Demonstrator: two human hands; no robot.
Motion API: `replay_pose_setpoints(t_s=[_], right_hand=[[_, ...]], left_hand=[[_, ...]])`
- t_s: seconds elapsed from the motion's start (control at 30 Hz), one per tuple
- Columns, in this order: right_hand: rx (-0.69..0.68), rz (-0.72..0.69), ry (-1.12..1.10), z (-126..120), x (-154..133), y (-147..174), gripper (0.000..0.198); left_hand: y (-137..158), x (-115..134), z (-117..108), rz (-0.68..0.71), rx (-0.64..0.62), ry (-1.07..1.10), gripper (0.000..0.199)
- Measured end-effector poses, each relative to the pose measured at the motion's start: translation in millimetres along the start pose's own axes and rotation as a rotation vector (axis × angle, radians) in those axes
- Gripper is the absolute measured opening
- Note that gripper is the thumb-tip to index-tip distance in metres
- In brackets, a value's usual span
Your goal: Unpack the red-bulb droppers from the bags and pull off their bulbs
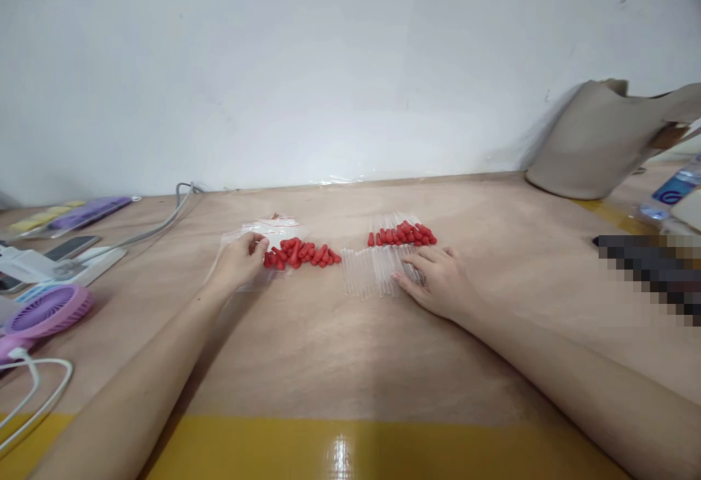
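My left hand [241, 261] is at the left end of a loose pile of red rubber dropper bulbs [299, 252]. Its thumb and finger are pinched together on what looks like one bulb, partly hidden by the fingertips. Under this hand and the pile lies a clear zip bag [274, 226]. My right hand [438, 280] rests with its fingers apart over the right side of a row of thin clear tubes [364, 273], touching them. Behind that row, more clear tubes [395, 220] lie with red bulbs [408, 234] at their near ends.
On the left are a purple fan [49, 312], a power strip [87, 268] with a grey cable [150, 234], a phone [73, 248] and purple and yellow packets [93, 213]. A beige container [594, 140] and a water bottle [671, 191] stand at right. A white wall borders the table.
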State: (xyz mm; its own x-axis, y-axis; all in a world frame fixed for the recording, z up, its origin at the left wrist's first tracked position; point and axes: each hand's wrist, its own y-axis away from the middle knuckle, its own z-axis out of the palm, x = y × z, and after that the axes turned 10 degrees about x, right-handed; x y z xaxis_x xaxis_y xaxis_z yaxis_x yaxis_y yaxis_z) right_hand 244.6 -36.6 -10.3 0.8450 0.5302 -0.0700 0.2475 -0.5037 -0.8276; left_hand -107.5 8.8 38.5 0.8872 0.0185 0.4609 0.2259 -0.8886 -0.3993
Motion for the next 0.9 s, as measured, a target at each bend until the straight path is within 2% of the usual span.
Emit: replay_pose_setpoints(t_s=[0.1, 0.2, 0.3, 0.37, 0.47, 0.53, 0.6, 0.63, 0.73, 0.9], right_hand=[[-0.018, -0.006, 0.001, 0, 1, 1, 0.033], [-0.010, 0.009, -0.008, 0, 1, 0, 0.032], [0.032, 0.033, -0.031, 0, 1, -1, 0.028], [0.061, 0.047, -0.051, 0, 1, -1, 0.025], [0.075, 0.066, -0.071, 1, 3, 0, 0.022], [0.080, 0.066, -0.082, 2, 4, 0, 0.021], [0.088, 0.059, -0.091, 1, 6, 1, 0.020], [0.094, 0.056, -0.094, 0, 6, 1, 0.019], [0.109, 0.060, -0.091, -3, 8, 1, 0.019], [0.111, 0.070, -0.074, -3, 10, 0, 0.018]], left_hand=[[0, -1, -2, 0.014, 0.005, -0.025, 0.028], [2, 2, -5, 0.066, 0.132, -0.114, 0.026], [9, 15, -6, 0.196, 0.327, -0.118, 0.024], [15, 32, -4, 0.347, 0.366, -0.057, 0.021], [22, 67, 6, 0.597, 0.244, -0.009, 0.018], [23, 94, 17, 0.641, 0.040, -0.048, 0.017], [20, 119, 31, 0.523, -0.195, -0.107, 0.016], [17, 129, 38, 0.480, -0.239, -0.117, 0.016], [4, 151, 58, 0.365, -0.342, -0.145, 0.026], [-9, 165, 80, 0.213, -0.435, -0.199, 0.035]])
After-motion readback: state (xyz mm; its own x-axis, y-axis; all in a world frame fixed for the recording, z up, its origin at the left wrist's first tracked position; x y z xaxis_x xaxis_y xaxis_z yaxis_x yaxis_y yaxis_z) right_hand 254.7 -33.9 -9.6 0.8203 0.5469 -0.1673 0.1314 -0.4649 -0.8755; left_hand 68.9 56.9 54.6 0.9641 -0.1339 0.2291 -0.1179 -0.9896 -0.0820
